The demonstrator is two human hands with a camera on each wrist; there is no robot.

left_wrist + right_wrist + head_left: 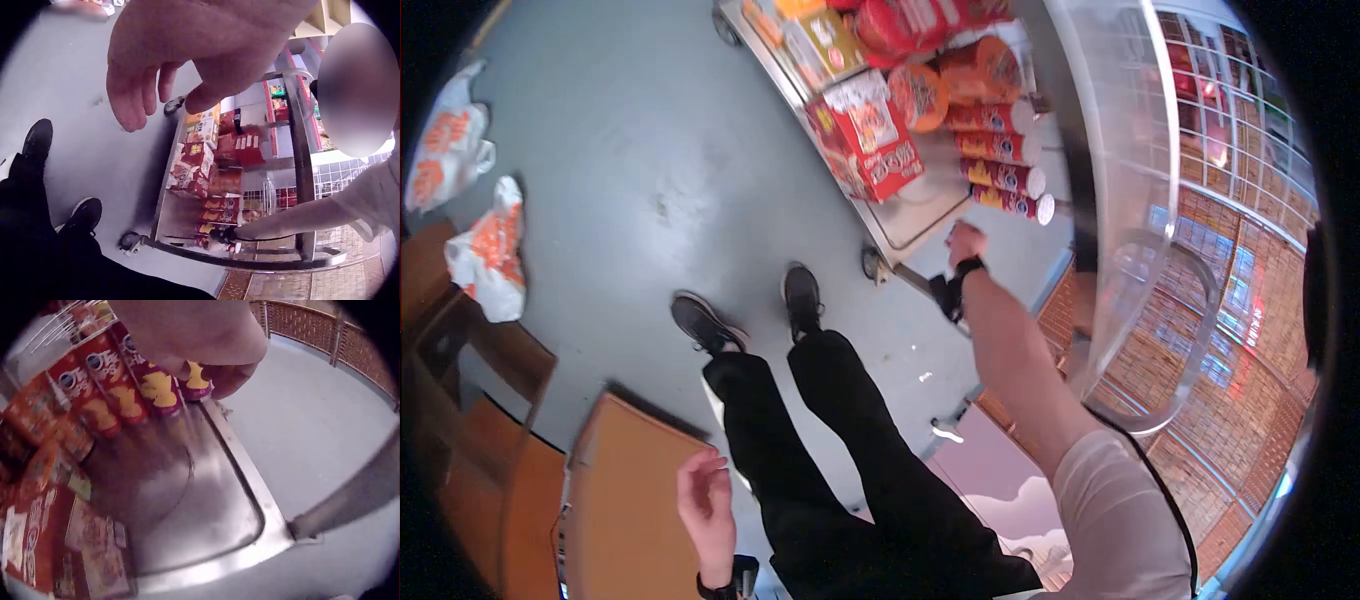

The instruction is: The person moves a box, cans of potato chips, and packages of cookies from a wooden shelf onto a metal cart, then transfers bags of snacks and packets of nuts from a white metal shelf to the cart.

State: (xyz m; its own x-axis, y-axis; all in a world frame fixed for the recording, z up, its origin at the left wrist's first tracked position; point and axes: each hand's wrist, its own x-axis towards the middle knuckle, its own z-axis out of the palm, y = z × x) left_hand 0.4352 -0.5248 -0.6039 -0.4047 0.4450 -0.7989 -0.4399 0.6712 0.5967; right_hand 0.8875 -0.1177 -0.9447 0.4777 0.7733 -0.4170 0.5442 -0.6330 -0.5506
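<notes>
Several tube-shaped snack cans lie side by side on the metal platform cart (206, 569), the nearest a purple-and-yellow can (1012, 203). My right hand (967, 243) is just beside that can with loosely curled fingers. In the right wrist view, the hand overlaps the upper part of the purple-and-yellow can (197, 384). A red snack carton (875, 145) and orange tubs (920, 97) sit farther along the platform. My left hand (706, 505) hangs above the floor near my leg, fingers relaxed and holding nothing; it also shows large in the left wrist view.
White-and-orange plastic bags (490, 250) lie on the grey floor at left, by brown wooden furniture (510, 350). A cardboard-coloured panel (635, 490) is near my left hand. The cart's metal handle (1190, 370) and woven panels (1250, 350) stand at right.
</notes>
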